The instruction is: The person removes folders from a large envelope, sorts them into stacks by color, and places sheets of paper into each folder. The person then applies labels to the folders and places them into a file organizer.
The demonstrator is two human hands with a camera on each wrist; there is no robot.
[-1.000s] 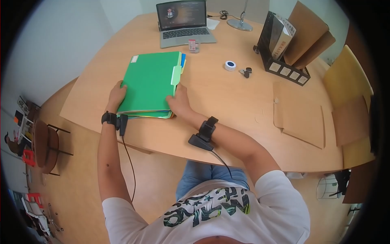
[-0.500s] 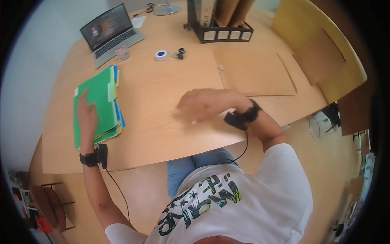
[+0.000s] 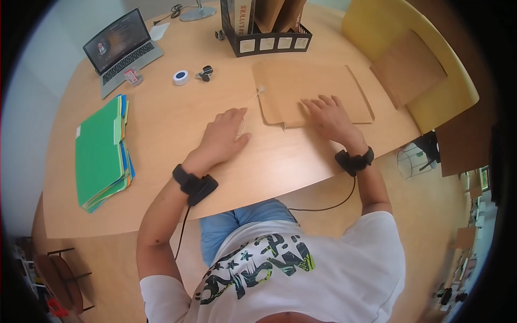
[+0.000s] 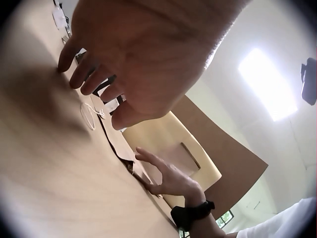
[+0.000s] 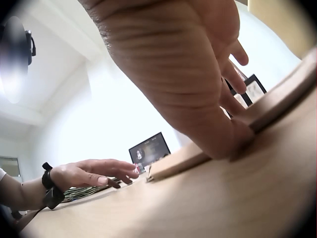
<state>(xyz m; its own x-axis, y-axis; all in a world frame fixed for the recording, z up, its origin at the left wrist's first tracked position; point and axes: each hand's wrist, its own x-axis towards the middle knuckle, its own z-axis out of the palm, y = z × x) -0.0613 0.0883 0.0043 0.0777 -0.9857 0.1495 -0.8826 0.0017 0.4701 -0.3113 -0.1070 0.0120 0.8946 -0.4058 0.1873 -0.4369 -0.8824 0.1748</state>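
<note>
A brown paper envelope [image 3: 312,81] lies flat on the right half of the table, a white string [image 3: 252,99] trailing from its left side. My right hand [image 3: 333,121] is over its near edge, fingers spread; in the right wrist view the right hand [image 5: 183,74] has its thumb at the envelope's edge [image 5: 178,163]. My left hand [image 3: 219,137] hovers or rests just left of the envelope, beside the string, fingers relaxed; contact cannot be told. In the left wrist view the left hand [image 4: 133,59] is above the string [image 4: 88,116], holding nothing visible.
Green folders [image 3: 99,153] lie stacked at the left. Behind stand a laptop [image 3: 121,48], a small clear box [image 3: 133,77], a white roll [image 3: 181,78], black clips [image 3: 204,74] and a black file holder [image 3: 273,43]. A yellow chair [image 3: 452,81] stands at the right.
Both hands have let go of the green folder stack, which now sits further left in view. They have moved right, to the envelope and its string. The head view has turned rightward.
</note>
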